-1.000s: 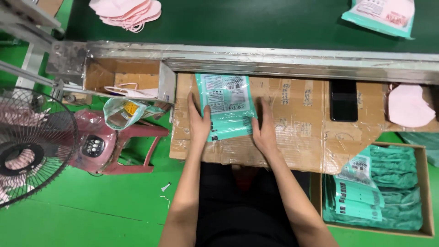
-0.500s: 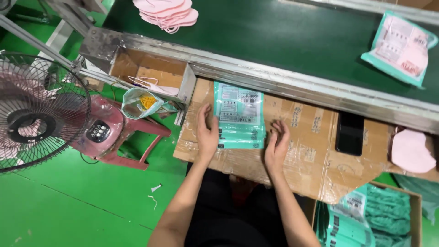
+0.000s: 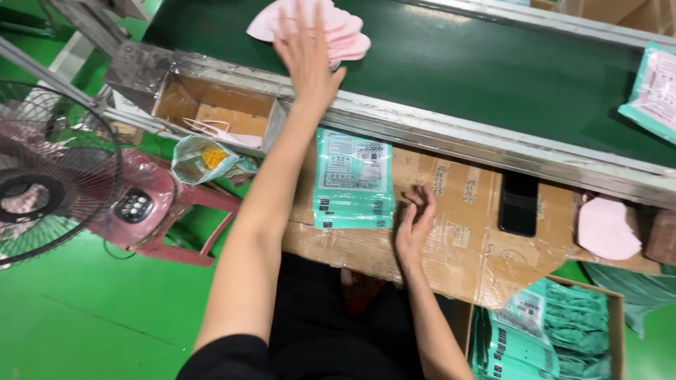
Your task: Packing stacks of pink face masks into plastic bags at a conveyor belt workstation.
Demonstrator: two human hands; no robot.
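The left hand [image 3: 308,56] is stretched out over the green belt [image 3: 493,70], fingers spread and flat on a stack of pink masks [image 3: 345,32]; it presses on the masks from above, and whether any finger has curled under them cannot be told. The right hand [image 3: 414,224] lies on the cardboard worktop [image 3: 458,239] closer to the body, fingers loosely bent, holding nothing, its fingertips just beside the right edge of a pile of mint-green packets [image 3: 354,179]. That pile sits between the two arms, below the left hand and just short of the metal rail [image 3: 493,144] that edges the belt. To the right of the right hand a black phone [image 3: 519,204] lies flat on the cardboard, and further right a single pink mask [image 3: 607,229] rests near the worktop's edge. Below and right of the right hand an open box [image 3: 612,302] holds more mint-green packets. Far right on the belt, well away from the left hand, lies another packet [image 3: 655,88]. To the left of the left arm are a small open cardboard bin [image 3: 211,105], a clear bag [image 3: 201,158], a pink stool [image 3: 151,207] and a fan [image 3: 49,176] on the green floor.
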